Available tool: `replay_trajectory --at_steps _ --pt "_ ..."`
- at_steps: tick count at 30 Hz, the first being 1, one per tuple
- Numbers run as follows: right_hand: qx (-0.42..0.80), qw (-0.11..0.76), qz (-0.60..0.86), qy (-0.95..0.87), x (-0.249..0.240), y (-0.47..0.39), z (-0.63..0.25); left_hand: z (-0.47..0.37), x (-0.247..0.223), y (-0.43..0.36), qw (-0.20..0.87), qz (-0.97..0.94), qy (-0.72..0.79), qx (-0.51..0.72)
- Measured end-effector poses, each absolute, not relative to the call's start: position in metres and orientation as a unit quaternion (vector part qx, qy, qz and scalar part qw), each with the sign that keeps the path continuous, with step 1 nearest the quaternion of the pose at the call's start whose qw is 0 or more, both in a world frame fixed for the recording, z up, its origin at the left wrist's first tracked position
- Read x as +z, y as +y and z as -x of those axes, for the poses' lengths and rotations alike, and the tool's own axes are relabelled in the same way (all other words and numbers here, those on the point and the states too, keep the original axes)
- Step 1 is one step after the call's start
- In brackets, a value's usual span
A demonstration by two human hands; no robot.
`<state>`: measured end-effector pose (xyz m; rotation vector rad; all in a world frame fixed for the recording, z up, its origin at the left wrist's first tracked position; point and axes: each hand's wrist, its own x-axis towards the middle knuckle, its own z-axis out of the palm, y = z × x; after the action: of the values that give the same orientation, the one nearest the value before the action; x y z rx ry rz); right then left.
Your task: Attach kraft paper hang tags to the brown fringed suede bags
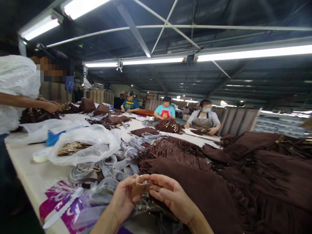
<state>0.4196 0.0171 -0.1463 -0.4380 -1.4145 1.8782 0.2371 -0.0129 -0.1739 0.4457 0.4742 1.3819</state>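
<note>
Both hands pinching: left hand (124, 198) and right hand (170, 195) closed on small ring (140, 179), mid-fitting over brown suede (202, 191); next, likely careful threading.

brown fringed bags (195, 182): matt suede-like cloth | bag left of them (85, 144): thin glossy clear plastic | table (26, 169): smooth, matt, pale | tape roll (41, 155): white, matt
</note>
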Motion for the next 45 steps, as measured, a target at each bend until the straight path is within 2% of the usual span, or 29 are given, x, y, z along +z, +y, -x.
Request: replay_trajectory --at_steps 4,8,13,16,20,24,27,31,34,36,38,42,45 --pt "0.647 0.425 0.275 -0.571 -0.156 0.019 -0.408 -0.24 -0.18 -0.016 0.715 -0.142 0.223 0.647" --pt "0.512 0.43 0.26 -0.696 -0.156 0.012 -0.396 -0.24 -0.187 -0.016 0.729 -0.122 0.196 0.645" --pt "0.46 0.437 0.33 -0.699 -0.161 0.01 -0.392 -0.239 -0.191 -0.018 0.738 -0.135 0.155 0.643" --pt "0.302 0.444 0.359 -0.763 -0.167 0.015 -0.392 -0.24 -0.191 -0.021 0.711 -0.135 0.178 0.667" --pt "0.085 0.372 0.373 -0.846 -0.167 0.013 -0.389 -0.243 -0.192 -0.028 0.644 -0.199 0.235 0.701" --pt "-0.018 0.273 0.42 -0.865 -0.159 0.002 -0.386 -0.244 -0.187 -0.034 0.57 -0.315 0.308 0.693" --pt "-0.003 0.236 0.436 -0.868 -0.154 -0.003 -0.386 -0.245 -0.177 -0.032 0.476 -0.444 0.363 0.666" --pt "0.079 0.267 0.405 -0.871 -0.152 0.002 -0.394 -0.243 -0.16 -0.028 0.286 -0.633 0.434 0.574" --pt "0.144 0.296 0.385 -0.862 -0.148 0.007 -0.402 -0.222 -0.149 -0.033 0.182 -0.662 0.504 0.523" --pt "0.195 0.325 0.364 -0.851 -0.146 0.009 -0.406 -0.196 -0.145 -0.042 0.126 -0.623 0.555 0.537" --pt "0.219 0.342 0.343 -0.847 -0.146 0.01 -0.407 -0.167 -0.146 -0.057 0.121 -0.579 0.589 0.55" --pt "0.211 0.327 0.331 -0.859 -0.155 0.015 -0.41 -0.132 -0.169 -0.103 0.252 -0.62 0.581 0.464" --pt "0.23 0.307 0.327 -0.863 -0.163 0.023 -0.416 -0.117 -0.189 -0.13 0.227 -0.619 0.58 0.479"
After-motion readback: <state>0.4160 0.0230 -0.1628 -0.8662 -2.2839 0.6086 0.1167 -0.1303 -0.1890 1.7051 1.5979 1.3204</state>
